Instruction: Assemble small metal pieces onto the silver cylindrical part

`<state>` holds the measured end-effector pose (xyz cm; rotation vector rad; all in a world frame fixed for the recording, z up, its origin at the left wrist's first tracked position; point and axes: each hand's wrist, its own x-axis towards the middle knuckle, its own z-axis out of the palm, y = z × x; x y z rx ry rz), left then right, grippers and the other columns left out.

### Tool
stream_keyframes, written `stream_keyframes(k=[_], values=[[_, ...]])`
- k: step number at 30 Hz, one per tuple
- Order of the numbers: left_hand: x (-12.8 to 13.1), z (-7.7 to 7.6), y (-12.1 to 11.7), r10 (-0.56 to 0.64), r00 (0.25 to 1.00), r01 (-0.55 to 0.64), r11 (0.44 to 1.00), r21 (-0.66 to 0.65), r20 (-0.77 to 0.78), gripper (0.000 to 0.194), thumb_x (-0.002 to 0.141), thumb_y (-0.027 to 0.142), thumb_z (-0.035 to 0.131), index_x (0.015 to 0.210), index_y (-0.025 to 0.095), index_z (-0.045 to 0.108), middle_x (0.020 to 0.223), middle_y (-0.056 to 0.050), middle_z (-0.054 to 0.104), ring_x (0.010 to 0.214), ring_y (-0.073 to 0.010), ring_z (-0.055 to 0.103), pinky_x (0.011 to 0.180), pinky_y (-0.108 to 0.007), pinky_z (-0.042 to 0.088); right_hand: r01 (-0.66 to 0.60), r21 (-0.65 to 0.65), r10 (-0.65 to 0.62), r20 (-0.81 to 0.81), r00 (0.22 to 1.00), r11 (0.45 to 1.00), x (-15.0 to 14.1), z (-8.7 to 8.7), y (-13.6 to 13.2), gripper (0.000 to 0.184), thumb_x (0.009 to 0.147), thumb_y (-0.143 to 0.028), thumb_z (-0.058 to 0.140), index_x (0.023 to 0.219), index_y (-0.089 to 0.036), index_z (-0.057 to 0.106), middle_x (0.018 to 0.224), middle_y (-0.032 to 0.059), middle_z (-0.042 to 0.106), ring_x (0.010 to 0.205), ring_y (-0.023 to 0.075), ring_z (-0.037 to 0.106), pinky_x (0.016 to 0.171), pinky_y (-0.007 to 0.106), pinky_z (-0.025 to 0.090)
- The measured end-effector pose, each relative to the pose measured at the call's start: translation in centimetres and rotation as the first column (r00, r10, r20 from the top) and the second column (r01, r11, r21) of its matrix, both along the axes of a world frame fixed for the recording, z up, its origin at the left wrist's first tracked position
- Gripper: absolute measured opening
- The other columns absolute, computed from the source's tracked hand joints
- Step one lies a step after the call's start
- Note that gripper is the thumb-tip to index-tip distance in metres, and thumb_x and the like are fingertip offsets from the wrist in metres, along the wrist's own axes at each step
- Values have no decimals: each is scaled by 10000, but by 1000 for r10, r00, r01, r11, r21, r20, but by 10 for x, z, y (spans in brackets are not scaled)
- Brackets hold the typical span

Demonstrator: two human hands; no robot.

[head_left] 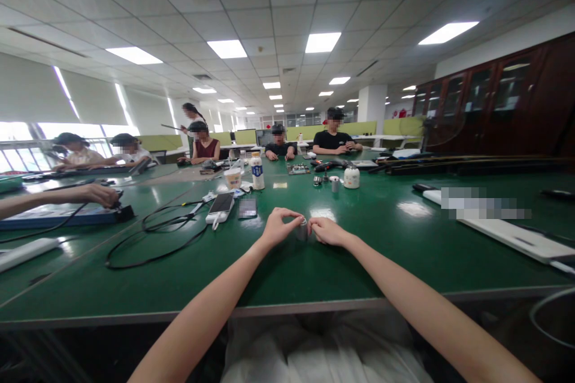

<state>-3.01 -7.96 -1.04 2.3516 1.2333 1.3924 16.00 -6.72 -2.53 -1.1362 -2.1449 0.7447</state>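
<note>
A small silver metal cylinder (302, 232) stands on the green table between my two hands. My left hand (279, 225) reaches in from the left, its thumb and fingers pinched at the cylinder's top. On the other side my right hand (329, 231) is curled closed, with its fingertips at the cylinder's upper right. Whatever may be between those right fingers is too small to make out. A second silver cylinder (335, 184) stands farther back, beside a round white jar (351, 178).
Left of my hands lie a phone (221, 204), a dark card-like square (247, 208) and a looped black cable (148, 225). A bottle (257, 172) and a cup (233, 178) stand behind. Another person's hand (99, 195) is over a power strip (58, 216). A long white device (503, 224) lies right.
</note>
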Motion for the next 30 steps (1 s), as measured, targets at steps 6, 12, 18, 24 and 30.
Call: stream_keyframes(k=[6, 12, 18, 24, 30], values=[[-4, -1, 7, 65, 993, -66, 998, 2, 94, 279, 789, 455, 571, 876, 235, 720, 874, -20, 704, 874, -189, 584, 799, -296, 427, -28, -11, 28, 16, 999, 1000, 0, 0, 0, 246, 780, -177, 337, 710, -183, 573, 350, -78, 431, 337, 101, 439, 437, 194, 352], [-22, -10, 22, 136, 967, -157, 984, -83, -214, 287, 757, 487, 589, 867, 268, 737, 893, -47, 694, 958, -243, 525, 856, -350, 381, -32, -11, 32, 23, 999, 999, 1, 0, 1, 252, 779, -176, 340, 720, -169, 585, 344, -76, 426, 333, 98, 439, 432, 192, 353], [-31, -16, 25, 196, 885, -290, 941, -171, -423, 360, 721, 592, 569, 949, 352, 710, 1096, -37, 599, 1053, -276, 437, 886, -385, 339, -26, -29, 28, 68, 997, 999, 0, 0, 1, 261, 801, -183, 325, 752, -162, 580, 355, -75, 422, 337, 92, 439, 423, 182, 351], [-29, -16, 24, 169, 894, -258, 951, -168, -414, 305, 743, 547, 569, 938, 362, 713, 1068, -39, 603, 1037, -274, 441, 880, -382, 342, -28, -17, 29, 75, 997, 999, 1, -1, 1, 263, 807, -182, 321, 755, -161, 578, 360, -72, 425, 347, 91, 449, 441, 183, 363], [-22, -12, 18, 204, 927, -232, 971, -55, -314, 217, 763, 449, 593, 859, 310, 729, 959, -40, 651, 995, -257, 466, 856, -373, 366, -31, -29, 33, 69, 997, 999, 0, 0, 1, 257, 801, -176, 324, 755, -164, 577, 364, -71, 435, 345, 93, 451, 439, 185, 366]])
